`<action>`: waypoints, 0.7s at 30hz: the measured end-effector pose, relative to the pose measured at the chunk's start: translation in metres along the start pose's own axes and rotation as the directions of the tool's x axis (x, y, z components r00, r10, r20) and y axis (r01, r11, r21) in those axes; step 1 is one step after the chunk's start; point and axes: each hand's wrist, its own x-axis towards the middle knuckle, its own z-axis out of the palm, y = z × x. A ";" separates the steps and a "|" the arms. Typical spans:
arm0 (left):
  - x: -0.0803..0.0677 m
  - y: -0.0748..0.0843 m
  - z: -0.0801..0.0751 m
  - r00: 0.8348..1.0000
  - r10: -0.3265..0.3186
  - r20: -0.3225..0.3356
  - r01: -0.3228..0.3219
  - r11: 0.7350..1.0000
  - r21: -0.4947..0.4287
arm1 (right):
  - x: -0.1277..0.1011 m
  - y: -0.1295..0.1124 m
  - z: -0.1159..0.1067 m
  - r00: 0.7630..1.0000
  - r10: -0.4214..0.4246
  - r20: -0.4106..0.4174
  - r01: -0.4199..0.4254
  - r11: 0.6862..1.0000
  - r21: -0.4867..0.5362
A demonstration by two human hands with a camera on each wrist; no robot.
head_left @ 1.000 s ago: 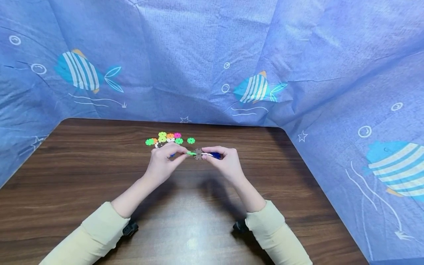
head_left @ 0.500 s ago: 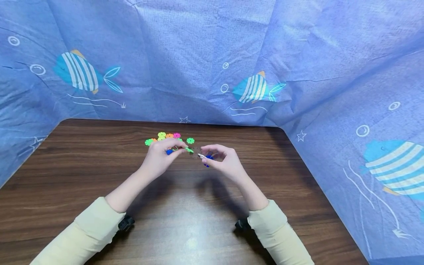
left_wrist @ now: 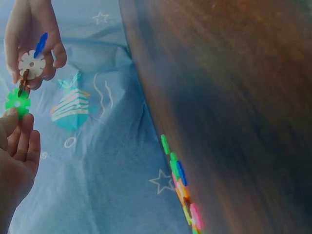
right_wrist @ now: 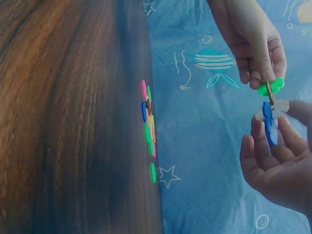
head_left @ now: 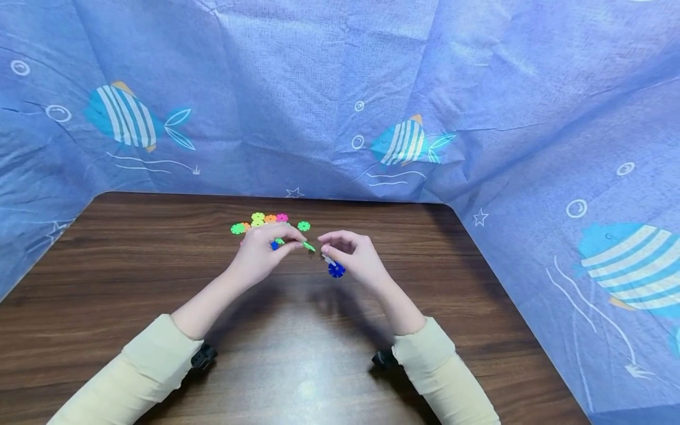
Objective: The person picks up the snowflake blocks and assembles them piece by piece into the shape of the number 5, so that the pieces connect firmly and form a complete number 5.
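A chain of notched interlocking plastic discs hangs between my two hands above the table. My left hand (head_left: 260, 251) pinches the green disc (left_wrist: 17, 103) at one end. A brown disc (left_wrist: 23, 84), seen edge-on, links it to a white disc (left_wrist: 32, 64). My right hand (head_left: 357, 257) holds the white disc between thumb and fingers. From the white disc a blue disc (head_left: 336, 270) sticks out, facing up in the head view and nearly edge-on in the right wrist view (right_wrist: 270, 124). Part of the white disc is hidden by my right fingers.
Several loose discs in green, yellow, orange and pink lie near the back of the dark wooden table (head_left: 159, 254), partly behind my left hand. One green disc (head_left: 304, 226) lies apart to their right. A blue fish-print cloth (head_left: 297, 118) hangs behind and around the table.
The chain has turned: the brown disc, face-on a second ago, is now edge-on or hidden in the head view. The blue disc has swung toward me, below my right fingers.
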 end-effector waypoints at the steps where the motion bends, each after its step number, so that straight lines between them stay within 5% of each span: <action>1: -0.001 -0.001 0.001 1.000 -0.005 0.003 0.005 1.000 -0.008 | 0.001 0.000 0.000 1.000 0.016 0.000 -0.016 1.000 -0.005; 12: -0.005 -0.012 0.002 0.992 -0.085 0.092 0.090 0.994 -0.057 | 0.004 0.001 -0.001 0.986 0.143 0.079 -0.142 0.990 -0.026; 21: 0.007 -0.052 -0.022 0.969 -0.199 0.149 0.192 0.980 0.059 | 0.005 0.012 -0.005 0.981 0.189 0.050 -0.189 0.982 0.000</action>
